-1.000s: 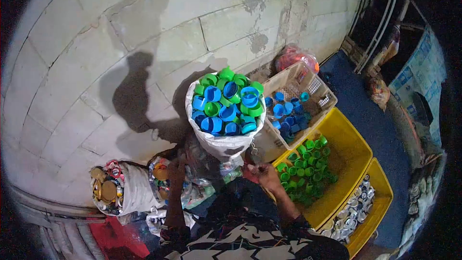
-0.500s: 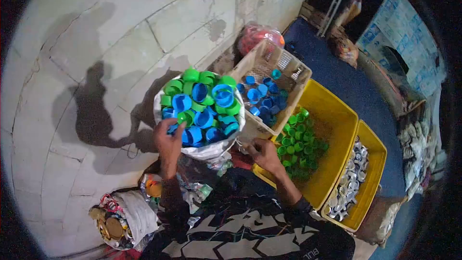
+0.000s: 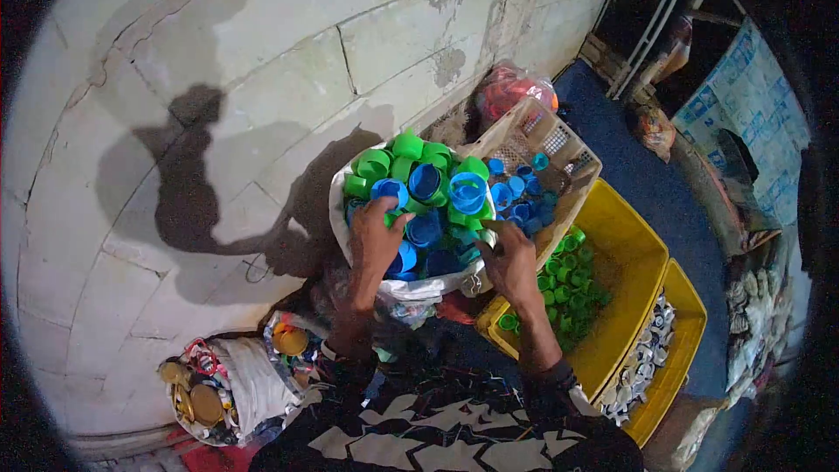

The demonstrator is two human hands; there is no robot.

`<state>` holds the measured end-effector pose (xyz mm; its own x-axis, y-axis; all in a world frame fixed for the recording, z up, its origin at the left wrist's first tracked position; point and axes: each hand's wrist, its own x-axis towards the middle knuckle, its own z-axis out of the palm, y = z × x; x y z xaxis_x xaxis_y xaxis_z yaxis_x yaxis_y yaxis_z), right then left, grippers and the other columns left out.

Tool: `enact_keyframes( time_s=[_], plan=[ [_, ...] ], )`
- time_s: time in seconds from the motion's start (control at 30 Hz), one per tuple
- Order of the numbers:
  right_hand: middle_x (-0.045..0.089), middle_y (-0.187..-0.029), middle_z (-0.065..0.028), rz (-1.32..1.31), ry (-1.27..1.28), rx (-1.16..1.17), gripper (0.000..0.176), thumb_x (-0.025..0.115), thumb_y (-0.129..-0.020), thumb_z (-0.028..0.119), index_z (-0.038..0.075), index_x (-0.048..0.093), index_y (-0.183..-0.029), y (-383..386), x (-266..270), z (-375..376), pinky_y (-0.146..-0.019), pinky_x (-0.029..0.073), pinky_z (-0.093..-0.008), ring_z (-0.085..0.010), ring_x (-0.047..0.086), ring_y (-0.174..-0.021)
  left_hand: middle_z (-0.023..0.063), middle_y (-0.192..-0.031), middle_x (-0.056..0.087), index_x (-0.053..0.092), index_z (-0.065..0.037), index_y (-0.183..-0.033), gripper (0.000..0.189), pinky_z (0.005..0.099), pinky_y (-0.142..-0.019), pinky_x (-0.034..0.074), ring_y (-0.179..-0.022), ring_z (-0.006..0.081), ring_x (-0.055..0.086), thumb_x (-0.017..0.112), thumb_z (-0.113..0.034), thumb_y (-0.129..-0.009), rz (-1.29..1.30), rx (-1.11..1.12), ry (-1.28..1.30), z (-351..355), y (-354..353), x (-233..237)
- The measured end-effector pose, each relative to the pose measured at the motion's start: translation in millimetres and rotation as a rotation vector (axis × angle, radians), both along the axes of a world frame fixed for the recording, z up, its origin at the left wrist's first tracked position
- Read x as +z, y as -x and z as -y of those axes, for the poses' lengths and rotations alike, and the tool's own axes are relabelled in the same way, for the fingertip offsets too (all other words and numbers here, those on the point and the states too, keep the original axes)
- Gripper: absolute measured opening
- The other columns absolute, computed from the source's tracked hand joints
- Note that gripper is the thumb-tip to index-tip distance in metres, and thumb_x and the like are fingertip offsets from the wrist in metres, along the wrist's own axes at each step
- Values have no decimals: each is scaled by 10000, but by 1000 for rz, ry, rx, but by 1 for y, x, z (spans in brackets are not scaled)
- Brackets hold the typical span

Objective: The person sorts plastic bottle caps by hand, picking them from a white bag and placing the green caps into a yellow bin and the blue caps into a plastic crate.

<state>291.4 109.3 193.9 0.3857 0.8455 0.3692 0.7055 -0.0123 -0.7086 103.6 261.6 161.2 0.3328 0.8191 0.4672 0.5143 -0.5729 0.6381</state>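
Your left hand point(image 3: 376, 240) digs into the caps point(image 3: 437, 183) heaped in the white sack point(image 3: 411, 287). Your right hand point(image 3: 511, 262), at the sack's three o'clock, touches its rim, likely to steady it. I cannot tell either grip.

Pale block wall point(image 3: 218, 35): cracked, plaster patched, hard shadow cast. Blue floor covering point(image 3: 647, 183) at right. Metal rails point(image 3: 655, 17) in dark corner.

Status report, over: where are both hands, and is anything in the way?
Left hand on caps in white sack. Right hand at sack rim. Grips unclear. Beige basket close beside sack.
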Motion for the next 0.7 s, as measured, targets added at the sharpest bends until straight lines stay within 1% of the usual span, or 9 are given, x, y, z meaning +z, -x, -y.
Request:
enact_keyframes(
  time_s=[0.03,0.1,0.13,0.2,0.37,0.4,0.43,0.57,0.7],
  plan=[
    [654,-1084,-163,25,17,-8,339,741,-783,64,37,638,-1105,0,5,-9,-664,529,-368,-293,673,-794,171,-887,683,657,-39,-949,267,457,-725,475,-817,378,630,790,-166,-756,23,-12,-5,-5,-3,-8],
    [641,-1137,-175,151,23,0,389,717,-799,94,58,616,-1172,-3,7,-27,-787,533,-422,-364,648,-938,183,-882,682,662,-27,-948,230,444,-676,491,-758,367,642,771,-134,-776,69,-29,-11,-15,-7,-29],
    [634,-1163,-182,214,24,6,414,705,-807,109,68,604,-1206,-4,5,-36,-849,535,-449,-400,635,-1010,181,-879,682,664,-21,-950,225,429,-657,495,-733,355,645,767,-130,-783,100,-37,-4,-12,-7,-21],
    [639,-1141,-174,280,76,8,403,651,-786,66,89,617,-1187,-7,0,-47,-812,538,-467,-390,646,-951,178,-872,682,667,-9,-955,214,400,-618,503,-682,332,652,759,-122,-798,155,-57,7,-2,0,-5],
    [659,-985,-159,409,278,40,298,596,-736,26,77,651,-1024,-25,-28,-59,-740,530,-489,-384,648,-854,146,-850,687,676,-4,-948,183,346,-614,507,-686,241,663,758,-97,-813,304,-25,105,21,15,15],
    [665,-968,-155,396,242,36,259,600,-755,35,80,662,-1002,-26,-27,-57,-740,532,-479,-380,647,-859,141,-848,688,678,-4,-944,174,338,-617,509,-693,225,665,757,-89,-815,322,-22,131,24,17,18],
    [671,-951,-151,382,204,35,221,605,-774,44,82,673,-980,-25,-24,-55,-741,533,-469,-377,647,-863,136,-855,691,681,-13,-943,152,332,-628,513,-711,206,667,749,-61,-815,373,-43,80,22,16,12],
    [671,-918,-152,373,13,67,154,637,-787,40,59,680,-934,-31,-14,-45,-758,525,-448,-372,641,-877,139,-868,689,686,-23,-940,153,337,-655,518,-736,239,674,750,-50,-804,336,-40,42,30,14,20],
    [657,-893,-149,301,-90,26,158,676,-767,31,40,660,-925,-35,13,-24,-770,504,-444,-375,617,-874,144,-870,684,689,-32,-943,173,345,-669,519,-758,275,675,754,-31,-783,330,-92,7,37,-4,25]
  ],
)
